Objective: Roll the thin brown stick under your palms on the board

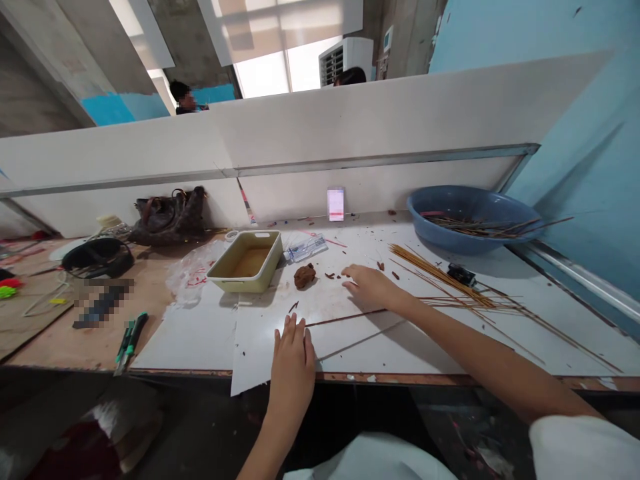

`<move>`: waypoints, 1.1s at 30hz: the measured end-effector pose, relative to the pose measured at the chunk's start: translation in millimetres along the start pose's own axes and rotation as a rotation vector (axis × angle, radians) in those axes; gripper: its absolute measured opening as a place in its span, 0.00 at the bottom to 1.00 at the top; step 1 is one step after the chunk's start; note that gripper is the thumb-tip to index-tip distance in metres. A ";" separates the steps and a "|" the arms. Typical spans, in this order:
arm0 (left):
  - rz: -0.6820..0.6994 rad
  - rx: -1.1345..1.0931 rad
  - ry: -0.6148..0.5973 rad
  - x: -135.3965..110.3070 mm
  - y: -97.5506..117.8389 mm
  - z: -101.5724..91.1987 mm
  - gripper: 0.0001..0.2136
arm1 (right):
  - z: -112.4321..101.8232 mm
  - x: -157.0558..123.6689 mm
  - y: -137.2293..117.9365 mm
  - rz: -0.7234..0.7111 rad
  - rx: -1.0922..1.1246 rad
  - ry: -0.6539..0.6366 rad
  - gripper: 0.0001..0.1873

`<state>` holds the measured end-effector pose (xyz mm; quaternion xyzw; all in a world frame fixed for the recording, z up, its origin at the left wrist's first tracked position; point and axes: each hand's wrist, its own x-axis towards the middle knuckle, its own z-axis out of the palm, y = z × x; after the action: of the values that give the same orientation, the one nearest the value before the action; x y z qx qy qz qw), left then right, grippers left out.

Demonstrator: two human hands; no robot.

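Observation:
My left hand [291, 353] lies flat near the table's front edge, fingers stretched out together, its fingertips at the left end of a thin brown stick [345, 318]. My right hand [370, 285] rests palm down farther back, fingers extended toward small brown crumbs [331, 275]. The stick runs under my right wrist. A brown lump of clay-like paste [304, 275] sits just left of my right hand. Neither hand grips anything.
A yellow-green rectangular tray [227, 278] stands left of the lump. A loose pile of thin sticks [450, 283] lies to the right, and a blue basin [425, 223] with more sticks at the back right. Green-handled pliers [130, 337], a brown bag [167, 217] and a phone [335, 203] are also there.

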<state>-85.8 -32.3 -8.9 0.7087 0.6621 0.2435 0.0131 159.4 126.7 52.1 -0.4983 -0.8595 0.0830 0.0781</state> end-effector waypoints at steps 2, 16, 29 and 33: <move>-0.047 -0.074 0.024 4.0 -3.2 -0.4 0.20 | 6.3 23.8 4.7 0.018 0.009 -0.005 0.17; -0.064 -0.239 0.128 7.7 -9.8 -0.2 0.16 | 40.0 48.5 6.3 0.015 0.100 0.118 0.12; -0.017 -0.322 0.138 8.9 -7.4 5.9 0.14 | 49.1 59.5 16.6 -0.045 0.276 0.193 0.06; -0.029 -0.342 0.141 8.8 -9.5 2.4 0.14 | 40.6 55.3 21.6 -0.045 0.341 0.231 0.06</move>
<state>-93.8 -22.2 -11.3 0.6677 0.6204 0.4014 0.0904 141.7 182.7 10.6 -0.4644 -0.8293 0.1680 0.2613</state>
